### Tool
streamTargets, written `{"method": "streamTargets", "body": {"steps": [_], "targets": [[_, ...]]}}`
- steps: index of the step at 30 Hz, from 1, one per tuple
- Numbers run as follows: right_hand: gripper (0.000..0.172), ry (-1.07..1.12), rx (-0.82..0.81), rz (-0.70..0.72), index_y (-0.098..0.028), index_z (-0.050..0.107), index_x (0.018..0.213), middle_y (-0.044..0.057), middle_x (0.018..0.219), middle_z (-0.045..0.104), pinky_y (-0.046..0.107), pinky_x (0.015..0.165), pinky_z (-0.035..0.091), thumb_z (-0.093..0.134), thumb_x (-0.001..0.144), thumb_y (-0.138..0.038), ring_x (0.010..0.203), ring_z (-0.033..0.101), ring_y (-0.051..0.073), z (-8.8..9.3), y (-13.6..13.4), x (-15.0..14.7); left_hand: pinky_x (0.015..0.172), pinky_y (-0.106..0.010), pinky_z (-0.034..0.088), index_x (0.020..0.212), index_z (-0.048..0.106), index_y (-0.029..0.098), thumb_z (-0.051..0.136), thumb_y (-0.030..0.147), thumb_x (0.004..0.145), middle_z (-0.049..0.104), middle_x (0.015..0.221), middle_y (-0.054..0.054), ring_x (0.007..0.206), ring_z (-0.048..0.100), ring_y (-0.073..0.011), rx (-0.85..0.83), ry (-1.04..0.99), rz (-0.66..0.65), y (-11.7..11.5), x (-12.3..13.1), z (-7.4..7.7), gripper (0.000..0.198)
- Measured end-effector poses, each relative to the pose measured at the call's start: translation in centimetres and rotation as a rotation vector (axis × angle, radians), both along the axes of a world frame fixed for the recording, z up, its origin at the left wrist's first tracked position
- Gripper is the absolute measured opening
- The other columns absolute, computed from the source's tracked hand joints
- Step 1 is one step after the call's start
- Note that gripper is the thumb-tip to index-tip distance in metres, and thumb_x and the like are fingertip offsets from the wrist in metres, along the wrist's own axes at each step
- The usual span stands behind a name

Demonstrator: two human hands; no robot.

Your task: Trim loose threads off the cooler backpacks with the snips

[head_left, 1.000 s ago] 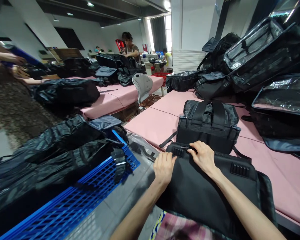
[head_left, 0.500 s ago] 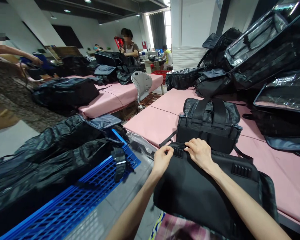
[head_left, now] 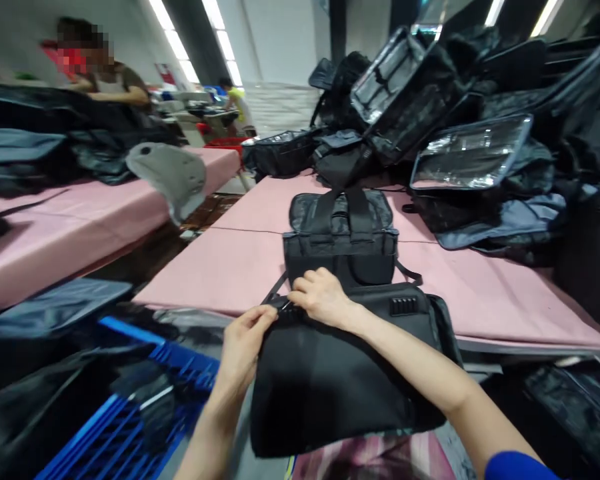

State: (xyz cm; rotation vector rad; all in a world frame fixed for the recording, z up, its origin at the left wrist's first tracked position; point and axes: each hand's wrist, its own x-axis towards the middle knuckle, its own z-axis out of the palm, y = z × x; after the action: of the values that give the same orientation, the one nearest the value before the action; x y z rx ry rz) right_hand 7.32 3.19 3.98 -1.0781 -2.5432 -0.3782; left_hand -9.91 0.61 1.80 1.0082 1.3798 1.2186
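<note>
A large black bag [head_left: 330,380] leans over the near table edge above a plaid-covered lap. At its upper left corner my left hand [head_left: 245,337] pinches the bag's edge between thumb and fingers. Just right of it, my right hand [head_left: 324,300] is closed over the same edge. A small shiny bit shows at its fingertips, too small to name. Ribbed black pads sit near the bag's top corners; the left one is partly covered by my right hand. Directly behind, a black camouflage bag [head_left: 340,233] with wide straps stands on the pink table [head_left: 255,213].
Bags with silvery linings [head_left: 473,157] are heaped at the right and back. A blue plastic crate [head_left: 100,433] holding dark bags stands at lower left. Past a grey chair back [head_left: 173,177], a co-worker [head_left: 105,73] is at another pink table [head_left: 75,220].
My view has swung right and closer, so the scene sits further left. Both hands stay at the bag's upper left corner, with the right hand still beside the left.
</note>
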Motion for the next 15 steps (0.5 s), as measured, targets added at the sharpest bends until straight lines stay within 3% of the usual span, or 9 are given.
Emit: {"method": "streamTargets", "body": {"steps": [5, 7, 9, 12, 14, 15], "targets": [[0.016, -0.068, -0.021, 0.082, -0.018, 0.06, 0.082, 0.003, 0.085, 0.059, 0.032, 0.064, 0.029, 0.045, 0.088, -0.02, 0.082, 0.045, 0.018, 0.7, 1.0, -0.4, 0.055, -0.022, 0.041, 0.062, 0.062, 0.015, 0.071, 0.033, 0.047, 0.06, 0.059, 0.001, 0.059, 0.052, -0.0124, -0.009, 0.016, -0.011, 0.8, 0.3, 0.3, 0.025], [0.014, -0.007, -0.065, 0.036, -0.019, 0.061, 0.084, 0.002, 0.085, 0.06, 0.031, 0.065, 0.032, 0.048, 0.087, -0.023, 0.081, 0.047, 0.017, 0.7, 1.0, -0.3, 0.059, -0.024, 0.044, 0.063, 0.06, 0.016, 0.07, 0.033, 0.049, 0.06, 0.061, 0.001, 0.063, 0.055, -0.014, 0.008, -0.03, -0.004, 1.3, -0.5, 0.2, 0.024], [0.014, 0.19, -0.127, -0.07, -0.02, 0.062, 0.086, 0.001, 0.086, 0.062, 0.029, 0.068, 0.036, 0.05, 0.086, -0.027, 0.082, 0.05, 0.016, 0.8, 0.3, 1.0, 0.064, -0.026, 0.046, 0.067, 0.06, 0.016, 0.066, 0.035, 0.055, 0.063, 0.069, -0.001, 0.074, 0.059, -0.0175, 0.018, -0.057, 0.084, 1.7, -2.3, -0.4, 0.023], [0.02, 0.649, -0.184, -0.32, -0.02, 0.061, 0.097, 0.001, 0.094, 0.063, 0.024, 0.075, 0.04, 0.051, 0.085, -0.032, 0.086, 0.054, 0.013, 0.2, -2.9, 6.3, 0.078, -0.033, 0.047, 0.093, 0.061, 0.018, 0.056, 0.042, 0.07, 0.063, 0.108, -0.006, 0.105, 0.055, -0.0237, 0.017, 0.148, 0.27, 0.6, -5.7, -2.8, 0.034], [0.031, 0.842, -0.157, -0.549, -0.02, 0.059, 0.105, 0.003, 0.098, 0.062, 0.027, 0.076, 0.042, 0.052, 0.083, -0.041, 0.086, 0.055, 0.015, -1.3, -6.6, 11.6, 0.087, -0.038, 0.045, 0.116, 0.053, 0.021, 0.05, 0.047, 0.076, 0.051, 0.13, -0.007, 0.119, 0.046, -0.0258, -0.062, 0.292, 0.216, -1.8, -7.3, -5.1, 0.047], [0.036, 0.894, -0.144, -0.676, -0.019, 0.059, 0.106, 0.004, 0.096, 0.062, 0.028, 0.074, 0.042, 0.054, 0.08, -0.044, 0.083, 0.055, 0.016, -2.4, -8.8, 14.3, 0.089, -0.039, 0.045, 0.121, 0.049, 0.022, 0.049, 0.05, 0.077, 0.047, 0.133, -0.007, 0.121, 0.043, -0.0265, -0.121, 0.315, 0.131, -3.2, -7.5, -6.3, 0.052]]}}
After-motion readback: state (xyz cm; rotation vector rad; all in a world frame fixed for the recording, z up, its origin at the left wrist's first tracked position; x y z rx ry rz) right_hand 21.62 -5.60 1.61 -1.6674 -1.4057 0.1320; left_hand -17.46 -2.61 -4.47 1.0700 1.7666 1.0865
